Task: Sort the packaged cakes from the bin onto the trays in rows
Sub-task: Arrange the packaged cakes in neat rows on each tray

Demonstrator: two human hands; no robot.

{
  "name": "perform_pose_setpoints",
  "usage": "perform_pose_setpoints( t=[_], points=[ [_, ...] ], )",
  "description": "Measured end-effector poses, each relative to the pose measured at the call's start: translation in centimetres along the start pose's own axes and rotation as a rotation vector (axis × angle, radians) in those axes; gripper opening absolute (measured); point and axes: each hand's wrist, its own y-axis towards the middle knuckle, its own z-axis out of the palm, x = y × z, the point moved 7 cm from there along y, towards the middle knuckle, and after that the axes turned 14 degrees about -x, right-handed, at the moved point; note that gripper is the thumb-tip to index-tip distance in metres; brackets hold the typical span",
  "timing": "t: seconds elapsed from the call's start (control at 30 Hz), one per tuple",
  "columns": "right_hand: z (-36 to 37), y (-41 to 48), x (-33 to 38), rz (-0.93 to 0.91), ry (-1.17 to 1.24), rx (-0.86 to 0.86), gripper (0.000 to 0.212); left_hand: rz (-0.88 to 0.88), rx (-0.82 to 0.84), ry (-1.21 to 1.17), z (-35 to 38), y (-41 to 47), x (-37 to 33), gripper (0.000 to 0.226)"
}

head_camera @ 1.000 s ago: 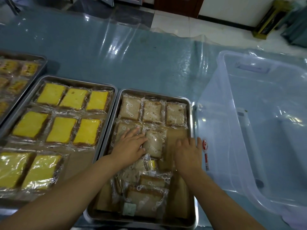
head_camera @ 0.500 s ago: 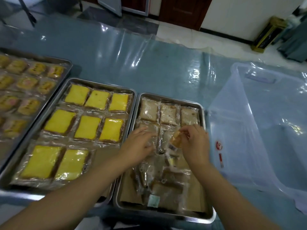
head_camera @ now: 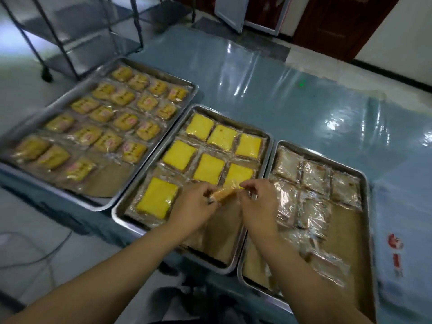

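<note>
Both hands hold one packaged cake (head_camera: 223,195) on edge above the near part of the middle tray (head_camera: 268,146). My left hand (head_camera: 195,206) grips its left end, and my right hand (head_camera: 258,204) pinches its right end. Yellow cakes (head_camera: 208,168) fill the middle tray in rows. The right tray (head_camera: 365,206) holds pale brown packaged cakes (head_camera: 314,176), rowed at the far end and heaped loosely near me. Several small golden cakes (head_camera: 121,119) cover the left tray (head_camera: 77,90).
A clear plastic bin (head_camera: 402,230) shows its side at the right edge. The trays sit on a blue table covered in glossy plastic sheet (head_camera: 280,78). A metal rack on wheels (head_camera: 70,36) stands on the floor beyond the left tray.
My right hand picked a cake out of the right tray and carried it left over the middle tray, where my left hand took its other end. The view swung left.
</note>
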Motion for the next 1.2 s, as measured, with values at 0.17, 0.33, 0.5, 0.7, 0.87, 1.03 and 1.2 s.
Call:
perform_pose_setpoints(
  t=[0.17, 0.33, 0.5, 0.7, 0.87, 1.03, 1.2],
  points=[
    [5.5, -3.1, 1.8, 0.091, 0.107, 0.260, 0.019, -0.072, -0.144, -0.037, -5.3, -0.4, 3.3, 0.023],
    [8.2, -4.2, 3.6, 0.054, 0.102, 0.432, 0.040, -0.122, -0.219, -0.072, -8.1, -1.1, 4.5, 0.026],
    [9.8, -4.4, 4.0, 0.178, 0.248, 0.568, 0.040, -0.097, -0.282, -0.064, -9.5, -1.8, 4.7, 0.034],
    [11.7, -3.5, 4.9, 0.254, 0.329, 0.548, 0.005, 0.020, -0.293, -0.016, -9.8, -0.6, 5.9, 0.037],
    [13.4, -2.5, 4.7, 0.358, 0.279, 0.411, 0.009, 0.073, -0.129, 0.051, -9.2, 1.3, 7.9, 0.041],
    [16.9, -2.6, 6.5, 0.400, 0.256, 0.300, 0.010, 0.008, 0.017, -0.053, -11.7, 3.8, 11.1, 0.052],
    [22.5, -4.3, 10.6, 0.349, 0.214, 0.348, 0.010, -0.020, -0.189, 0.023, -18.6, 6.8, 17.4, 0.043]
  ],
)
